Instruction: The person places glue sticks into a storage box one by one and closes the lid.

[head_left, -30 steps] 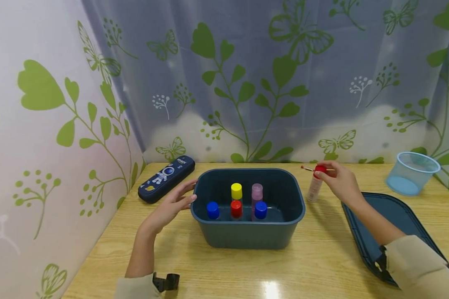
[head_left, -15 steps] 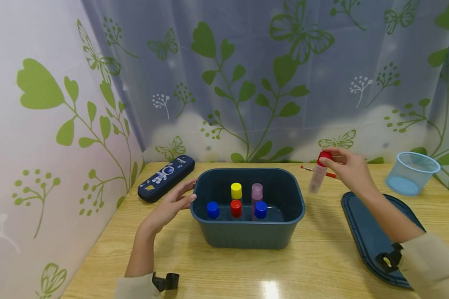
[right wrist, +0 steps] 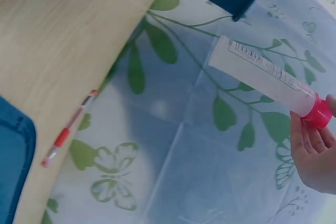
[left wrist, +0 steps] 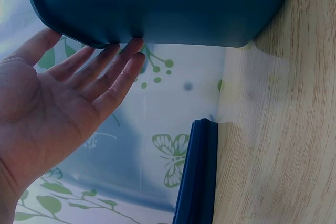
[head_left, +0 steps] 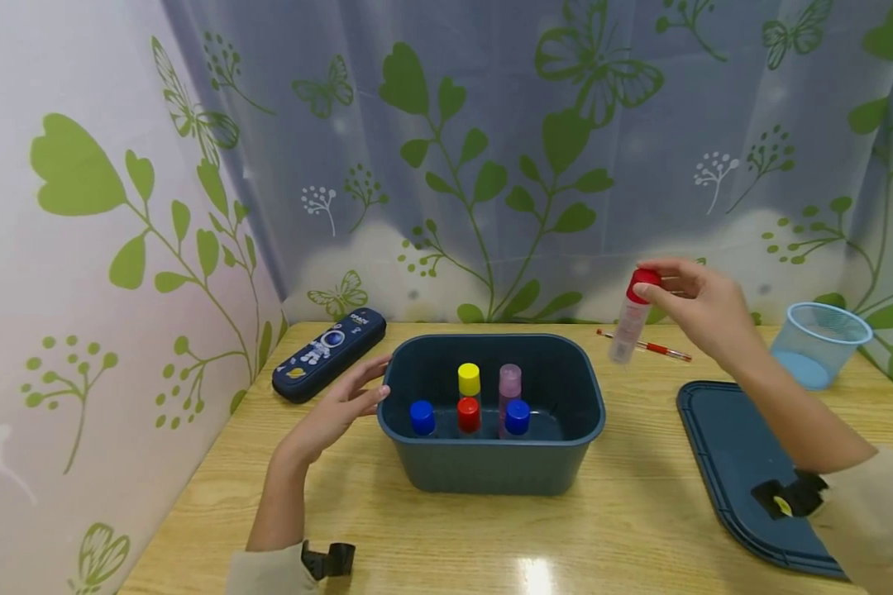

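Observation:
My right hand (head_left: 707, 310) pinches the red cap of a slim translucent bottle (head_left: 628, 330), lifted off the table and slightly tilted. A label with a barcode shows on that bottle (right wrist: 262, 72) in the right wrist view. With fairly straight fingers, my left hand (head_left: 338, 409) touches the left side of a dark teal bin (head_left: 491, 467); the left wrist view has the fingertips against the wall of the bin (left wrist: 157, 14). Several bottles stand inside, with a yellow cap (head_left: 469, 379), a red cap (head_left: 469, 415), blue caps (head_left: 517, 417) and a purple one (head_left: 510, 382).
Behind the right hand lies a red pen (head_left: 662, 351). A dark teal lid (head_left: 744, 463) is flat on the table at the right, near a light blue mesh cup (head_left: 818, 347). At the back left lies a navy pencil case (head_left: 330, 355) with an astronaut. Patterned curtains border the table.
My right hand has lifted the red-capped bottle up from the table, uncovering the pen behind it. The left hand and the bin have stayed in place.

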Tool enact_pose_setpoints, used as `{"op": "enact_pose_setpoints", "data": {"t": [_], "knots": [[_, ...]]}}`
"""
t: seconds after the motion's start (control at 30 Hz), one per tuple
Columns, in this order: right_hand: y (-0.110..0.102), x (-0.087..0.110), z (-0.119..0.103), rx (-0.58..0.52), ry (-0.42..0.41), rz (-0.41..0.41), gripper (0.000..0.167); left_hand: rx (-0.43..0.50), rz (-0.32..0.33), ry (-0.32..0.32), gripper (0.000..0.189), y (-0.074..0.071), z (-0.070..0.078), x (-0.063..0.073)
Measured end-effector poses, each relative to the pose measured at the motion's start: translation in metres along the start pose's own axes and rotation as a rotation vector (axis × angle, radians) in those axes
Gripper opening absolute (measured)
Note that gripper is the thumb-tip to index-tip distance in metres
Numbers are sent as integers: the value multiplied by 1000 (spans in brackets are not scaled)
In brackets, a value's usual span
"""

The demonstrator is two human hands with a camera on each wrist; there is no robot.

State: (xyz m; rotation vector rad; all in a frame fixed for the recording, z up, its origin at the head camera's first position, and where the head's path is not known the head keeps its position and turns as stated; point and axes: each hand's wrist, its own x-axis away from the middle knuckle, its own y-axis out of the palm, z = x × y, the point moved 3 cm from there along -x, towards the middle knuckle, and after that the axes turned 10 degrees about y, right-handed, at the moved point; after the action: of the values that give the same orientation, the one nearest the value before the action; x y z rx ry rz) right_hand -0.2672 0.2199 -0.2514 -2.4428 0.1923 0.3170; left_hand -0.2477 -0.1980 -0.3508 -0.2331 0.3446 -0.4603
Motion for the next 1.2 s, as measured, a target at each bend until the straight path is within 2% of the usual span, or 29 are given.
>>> {"op": "enact_pose_setpoints", "data": {"t": [0.3,0.67,0.93,1.2], "knots": [[1,5,-27,-38,-71,-6,43,0,-1,0,53,0,0,0],[17,14,-51,-89,-147,-57,36,-5,-2,9,53,0,1,-1],[38,20,-49,-88,-184,-134,34,-5,4,7,53,0,0,0],[59,24,-41,-87,-177,-214,34,-1,5,14,53,-1,0,0]]}}
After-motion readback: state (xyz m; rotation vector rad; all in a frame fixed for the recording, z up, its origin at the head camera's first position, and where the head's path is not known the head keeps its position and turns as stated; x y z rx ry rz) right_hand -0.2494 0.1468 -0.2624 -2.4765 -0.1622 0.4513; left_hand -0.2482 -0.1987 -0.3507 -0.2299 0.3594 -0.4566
